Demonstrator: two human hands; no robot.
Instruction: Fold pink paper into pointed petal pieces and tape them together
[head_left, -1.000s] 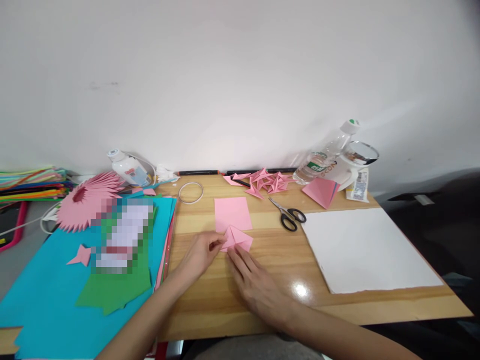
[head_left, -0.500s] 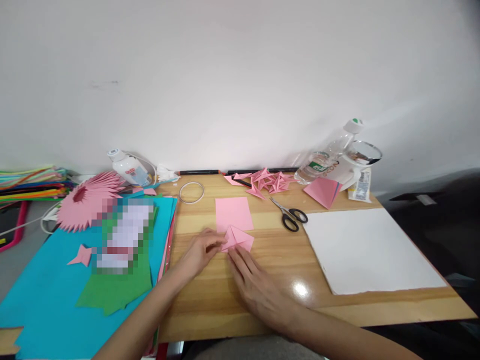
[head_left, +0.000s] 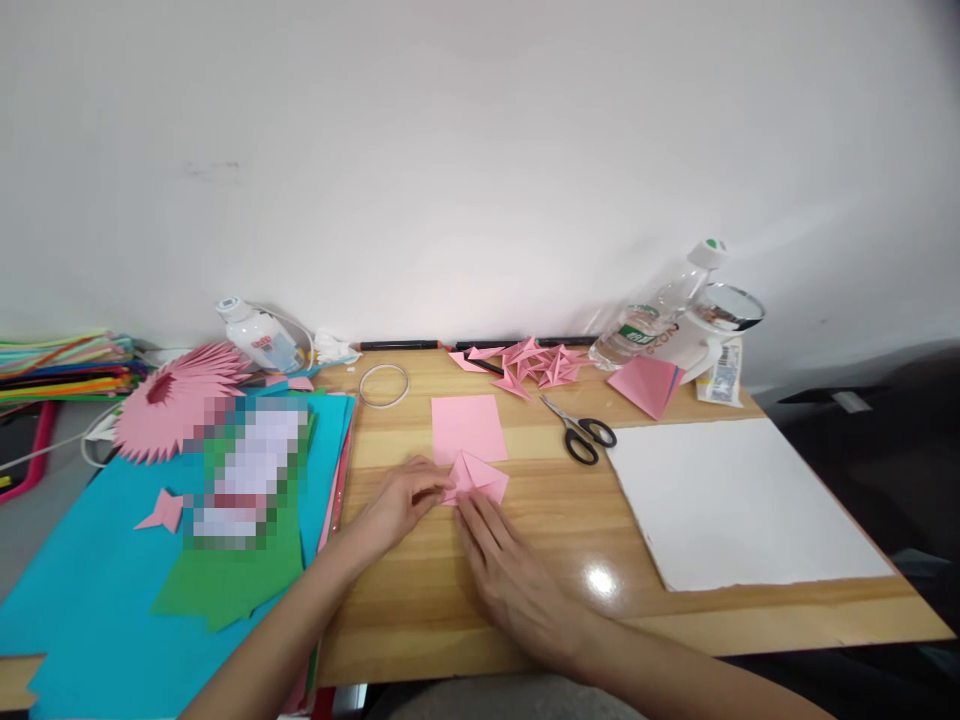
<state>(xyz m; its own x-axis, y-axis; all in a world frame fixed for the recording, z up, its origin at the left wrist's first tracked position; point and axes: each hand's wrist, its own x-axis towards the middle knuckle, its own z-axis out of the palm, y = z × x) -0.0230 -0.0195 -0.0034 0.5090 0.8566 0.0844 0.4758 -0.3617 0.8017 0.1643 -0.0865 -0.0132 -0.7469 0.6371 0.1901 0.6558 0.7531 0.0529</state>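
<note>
A pink square sheet (head_left: 469, 427) and scissors (head_left: 581, 432) lie beyond the folded pink paper (head_left: 489, 482), which is on the wooden table (head_left: 420, 620). Its peak points away from the person; the hands hide its long axis. It shows triangular flaps. The left hand (head_left: 401, 502) curls at its left edge, pinching or not, one cannot tell; the right hand (head_left: 514, 575) rests straight fingers on it, grasping nothing.

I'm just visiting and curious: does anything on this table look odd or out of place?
Yes: the pale item on the green paper, to the left, shows only as coarse blocks, hiding its details. I see no spill.
</note>
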